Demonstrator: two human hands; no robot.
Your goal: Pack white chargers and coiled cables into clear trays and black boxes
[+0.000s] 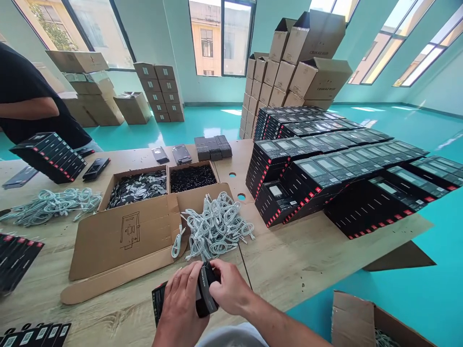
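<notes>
Near the front edge of the table my left hand (183,303) lies over a small black box (207,291), its fingers closed round it. From the right, my right hand (231,288) grips the upper end of the same box, thumb on its side. The inside of the box is hidden by my fingers. Just beyond my hands lies a heap of coiled white cables (213,226). A single coiled cable (176,243) rests apart on the brown cardboard sheet (108,246).
Stacked black boxes (307,178) fill the right side. Cardboard trays hold black discs (141,188) and small black parts (193,177). More cables (54,205) and black boxes (50,154) lie left, near another person (29,96). An open carton (352,318) stands at lower right.
</notes>
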